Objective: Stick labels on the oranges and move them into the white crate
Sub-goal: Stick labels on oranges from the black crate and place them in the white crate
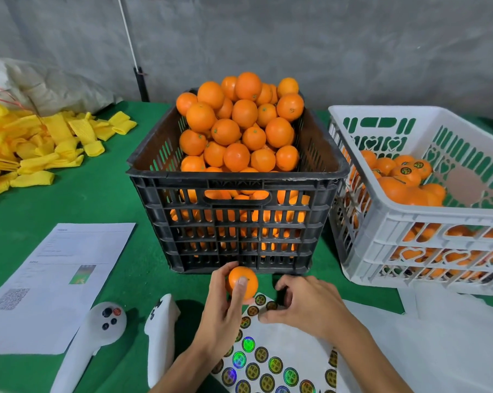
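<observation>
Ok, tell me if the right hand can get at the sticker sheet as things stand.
Probably yes: the right hand already sits at the sticker sheet's top edge, fingers curled over the stickers, nothing between. The left hand holds the orange clear beside it.

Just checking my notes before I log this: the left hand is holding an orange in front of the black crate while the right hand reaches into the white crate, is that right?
Not quite. In the head view the right hand is at the label sheet, not in the white crate. The left hand does hold an orange before the black crate.

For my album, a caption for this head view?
Left hand holds an orange while right hand picks at a label sheet.
</observation>
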